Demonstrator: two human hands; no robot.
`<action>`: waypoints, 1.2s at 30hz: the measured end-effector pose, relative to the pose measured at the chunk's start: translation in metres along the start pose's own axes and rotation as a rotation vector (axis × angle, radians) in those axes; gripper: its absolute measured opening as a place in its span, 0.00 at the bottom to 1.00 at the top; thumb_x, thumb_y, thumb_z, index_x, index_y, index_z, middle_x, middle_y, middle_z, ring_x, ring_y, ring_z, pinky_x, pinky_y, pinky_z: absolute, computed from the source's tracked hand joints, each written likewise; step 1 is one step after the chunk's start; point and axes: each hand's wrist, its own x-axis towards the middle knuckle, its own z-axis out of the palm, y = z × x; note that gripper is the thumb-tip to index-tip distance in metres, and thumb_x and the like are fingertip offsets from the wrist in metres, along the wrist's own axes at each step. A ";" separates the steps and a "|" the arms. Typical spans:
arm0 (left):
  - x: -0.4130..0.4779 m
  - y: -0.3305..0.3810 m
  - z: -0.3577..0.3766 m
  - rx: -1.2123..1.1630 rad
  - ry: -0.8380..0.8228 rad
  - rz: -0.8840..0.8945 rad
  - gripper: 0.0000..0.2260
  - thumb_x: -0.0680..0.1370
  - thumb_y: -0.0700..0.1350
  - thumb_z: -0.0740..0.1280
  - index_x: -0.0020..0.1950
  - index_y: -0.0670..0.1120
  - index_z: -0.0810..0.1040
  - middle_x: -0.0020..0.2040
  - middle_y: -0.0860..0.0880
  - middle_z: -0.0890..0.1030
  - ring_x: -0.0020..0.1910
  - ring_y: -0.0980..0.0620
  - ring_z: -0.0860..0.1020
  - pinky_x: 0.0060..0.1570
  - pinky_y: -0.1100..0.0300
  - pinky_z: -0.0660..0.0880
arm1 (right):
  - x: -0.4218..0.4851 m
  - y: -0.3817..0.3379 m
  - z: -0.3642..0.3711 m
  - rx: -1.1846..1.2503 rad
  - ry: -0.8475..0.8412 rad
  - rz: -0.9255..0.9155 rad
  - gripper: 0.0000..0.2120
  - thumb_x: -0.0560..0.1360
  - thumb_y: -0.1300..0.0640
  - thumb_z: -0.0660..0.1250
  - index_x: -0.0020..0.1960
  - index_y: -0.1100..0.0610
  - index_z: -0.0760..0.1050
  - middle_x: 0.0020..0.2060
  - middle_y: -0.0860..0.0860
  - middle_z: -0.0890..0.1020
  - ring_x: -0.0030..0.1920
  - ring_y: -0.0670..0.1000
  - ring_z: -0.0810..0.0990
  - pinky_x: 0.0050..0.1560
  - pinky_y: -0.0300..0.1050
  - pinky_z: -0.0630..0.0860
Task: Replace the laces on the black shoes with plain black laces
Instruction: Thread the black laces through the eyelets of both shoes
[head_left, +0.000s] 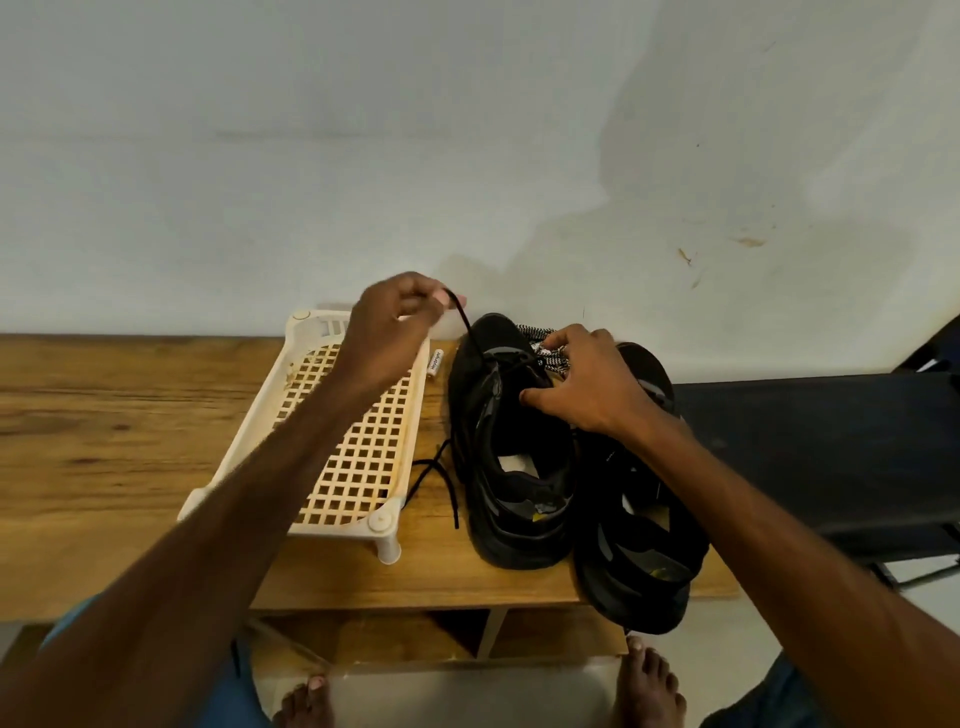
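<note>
While left fingers (422, 297) pinch the black lace (465, 323), right fingers (560, 340) grip the shoe (475, 400); white tube (435, 362) lettering illegible.

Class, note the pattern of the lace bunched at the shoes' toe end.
That lace has a black-and-white speckled weave; the head view shows it best.

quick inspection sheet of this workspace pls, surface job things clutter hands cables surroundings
surface: wooden table, visible grain
job's things: two black shoes side by side, toes toward wall; plain black lace through one shoe's front eyelets, loose end on table; patterned laces behind the shoes
clutter: cream lattice rack; small white labelled tube
grippers: left hand pinches the lace, raised; right hand on the shoes, grip unclear
cables: nothing seen
surroundings: marked white wall; dark surface at right
</note>
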 end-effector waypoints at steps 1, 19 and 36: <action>0.002 0.004 -0.003 -0.358 0.027 -0.101 0.04 0.82 0.42 0.66 0.48 0.45 0.78 0.50 0.48 0.87 0.55 0.52 0.84 0.58 0.51 0.77 | -0.001 -0.001 0.002 -0.020 0.014 0.004 0.38 0.67 0.47 0.80 0.71 0.53 0.68 0.67 0.56 0.68 0.55 0.52 0.73 0.53 0.43 0.72; 0.001 0.003 0.007 -0.193 0.065 -0.007 0.06 0.82 0.45 0.67 0.48 0.53 0.82 0.50 0.59 0.85 0.50 0.59 0.80 0.51 0.56 0.72 | -0.008 -0.007 0.002 0.019 0.079 0.053 0.29 0.68 0.53 0.78 0.67 0.57 0.74 0.54 0.52 0.80 0.55 0.54 0.80 0.57 0.49 0.79; -0.018 -0.015 0.023 0.595 -0.191 0.073 0.05 0.75 0.53 0.75 0.48 0.54 0.87 0.40 0.58 0.85 0.43 0.60 0.82 0.46 0.65 0.73 | -0.011 -0.013 0.003 -0.004 0.100 0.044 0.20 0.68 0.56 0.76 0.57 0.62 0.79 0.49 0.57 0.84 0.47 0.55 0.83 0.44 0.48 0.79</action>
